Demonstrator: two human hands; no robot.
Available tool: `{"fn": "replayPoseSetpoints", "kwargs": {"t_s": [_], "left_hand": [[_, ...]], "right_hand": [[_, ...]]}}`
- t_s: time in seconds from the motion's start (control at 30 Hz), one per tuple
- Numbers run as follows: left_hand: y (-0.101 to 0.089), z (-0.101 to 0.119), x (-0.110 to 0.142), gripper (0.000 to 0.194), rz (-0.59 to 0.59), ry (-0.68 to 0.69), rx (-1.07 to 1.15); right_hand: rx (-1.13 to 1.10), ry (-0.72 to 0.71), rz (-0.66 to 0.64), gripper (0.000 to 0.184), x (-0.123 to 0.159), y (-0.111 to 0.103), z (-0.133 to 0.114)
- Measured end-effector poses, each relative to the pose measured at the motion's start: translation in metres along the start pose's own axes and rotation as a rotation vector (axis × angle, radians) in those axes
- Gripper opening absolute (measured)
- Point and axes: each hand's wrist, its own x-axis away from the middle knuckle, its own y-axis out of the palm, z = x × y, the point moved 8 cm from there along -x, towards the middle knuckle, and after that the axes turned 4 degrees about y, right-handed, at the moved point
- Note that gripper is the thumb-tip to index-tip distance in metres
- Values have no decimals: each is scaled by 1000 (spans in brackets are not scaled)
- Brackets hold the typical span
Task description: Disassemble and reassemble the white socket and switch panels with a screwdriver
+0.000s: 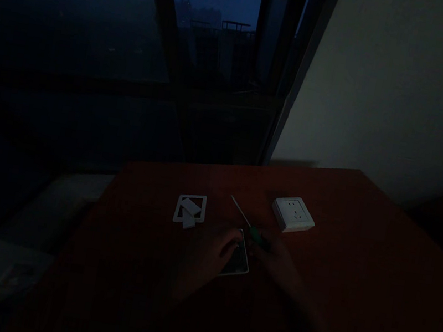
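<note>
My right hand [277, 262] is closed around the green handle of a screwdriver [244, 213]. Its metal shaft points away and to the left, above the table. My left hand [214, 249] bends over a white-rimmed square frame or box [246, 264] with a dark inside. The thumb and fingers of that hand are pinched together at the box, and what they hold is too dark and small to make out. Part of the box is hidden beneath this hand.
A white square cover frame [176, 208] lies at the left with two white rectangular pieces [191, 206] across it. To the right sits a white wall socket [294, 214]. Behind the reddish-brown table [361, 238] are a dark window [220, 70] and a pale wall [389, 86].
</note>
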Motion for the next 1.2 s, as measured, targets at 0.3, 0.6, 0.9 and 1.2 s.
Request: {"fn": "replayPoseSetpoints", "kwargs": {"t_s": [0.3, 0.6, 0.9, 1.2], "left_hand": [[12, 4, -11, 18, -77, 43, -74], [14, 11, -15, 18, -128, 69, -108], [15, 16, -16, 16, -217, 71, -169], [14, 11, -11, 18, -159, 79, -163]], "right_hand": [[-17, -20, 20, 17, 1, 0, -7], [-16, -27, 29, 15, 1, -1, -8], [-25, -58, 23, 15, 1, -1, -11], [-37, -56, 24, 14, 1, -2, -10]]}}
